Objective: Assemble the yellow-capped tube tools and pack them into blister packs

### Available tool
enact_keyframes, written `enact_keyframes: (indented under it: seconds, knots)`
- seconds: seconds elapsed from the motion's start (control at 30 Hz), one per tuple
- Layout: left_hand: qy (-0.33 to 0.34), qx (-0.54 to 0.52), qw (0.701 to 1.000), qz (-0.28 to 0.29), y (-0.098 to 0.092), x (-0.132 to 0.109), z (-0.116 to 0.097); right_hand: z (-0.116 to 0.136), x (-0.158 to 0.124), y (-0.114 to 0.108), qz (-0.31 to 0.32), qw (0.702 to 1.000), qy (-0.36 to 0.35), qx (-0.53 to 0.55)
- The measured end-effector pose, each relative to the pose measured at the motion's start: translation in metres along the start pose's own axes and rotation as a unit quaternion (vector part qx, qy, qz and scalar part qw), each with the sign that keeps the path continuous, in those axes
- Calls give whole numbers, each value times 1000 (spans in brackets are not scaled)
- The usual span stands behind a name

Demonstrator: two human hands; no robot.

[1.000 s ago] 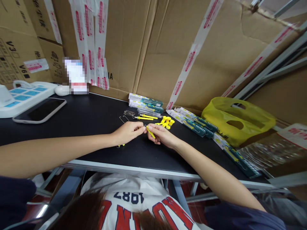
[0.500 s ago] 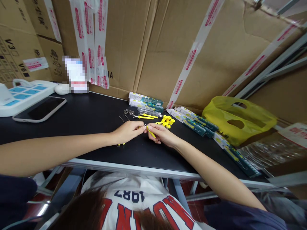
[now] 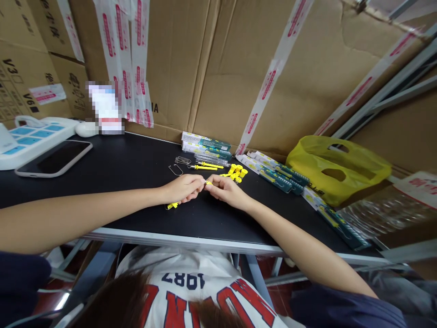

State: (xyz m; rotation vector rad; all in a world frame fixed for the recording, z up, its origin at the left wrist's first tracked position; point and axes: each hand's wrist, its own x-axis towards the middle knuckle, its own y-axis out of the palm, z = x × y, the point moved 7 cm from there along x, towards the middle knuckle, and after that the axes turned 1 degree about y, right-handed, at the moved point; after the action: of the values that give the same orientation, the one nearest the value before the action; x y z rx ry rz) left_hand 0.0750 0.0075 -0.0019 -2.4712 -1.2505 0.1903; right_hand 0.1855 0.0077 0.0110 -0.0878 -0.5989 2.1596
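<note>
My left hand [image 3: 184, 187] and my right hand [image 3: 229, 189] meet above the black table, thumbs and fingers pinched close together. Between the fingertips shows a small yellow plastic piece [image 3: 208, 182] with a bit of metal beside it; most of it is hidden by the fingers. Another yellow piece with a metal loop [image 3: 173, 206] lies on the table just below my left wrist. Beyond the hands lie yellow sticks with metal ring ends [image 3: 206, 167], a pile of yellow plastic parts [image 3: 235, 172] and bent wire pieces [image 3: 183, 160].
Printed slim boxes [image 3: 206, 145] lie at the back, and more slim boxes [image 3: 273, 171] to the right. A yellow plastic bag [image 3: 307, 159] stands at the right against cardboard [image 3: 259, 45]. On the left are a phone [image 3: 56, 158] and a white power strip [image 3: 44, 132].
The yellow stick that stuck out below my right fingers is now mostly hidden. My left fingers have curled further under, and the hands are closer together. The view has shifted slightly.
</note>
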Motion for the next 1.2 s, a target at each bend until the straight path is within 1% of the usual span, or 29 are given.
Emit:
enact_keyframes:
  seconds: [0.13, 0.23, 0.37, 0.47, 0.67, 0.77, 0.9, 1.1, 1.2]
  knots:
    - [-9, 4, 1000, 21, 1, 2, 3, 1, 1, -4, -15, 994, -40, -97]
    - [-20, 10, 999, 37, 3, 1, 3, 1, 0, -7, -25, 982, -65, -176]
    - [-19, 3, 998, 64, 5, -1, 1, 3, -2, -14, -57, 951, -71, -294]
    - [-33, -10, 997, 66, 5, 0, 2, 9, -4, -20, -81, 927, -84, -355]
    - [-58, -24, 996, 68, 4, 3, 4, 21, -9, -26, -116, 899, -163, -389]
    - [-56, -19, 996, 69, 4, 3, 4, 26, -12, -27, -138, 886, -198, -397]
    - [-43, -11, 996, 74, 5, 3, 4, 29, -13, -25, -147, 879, -231, -390]
    - [-27, -34, 997, 67, 4, 5, 5, 22, -9, -25, -141, 880, -224, -394]
    - [-38, -57, 996, 48, 1, 8, 9, 16, -6, -37, -153, 870, -198, -425]
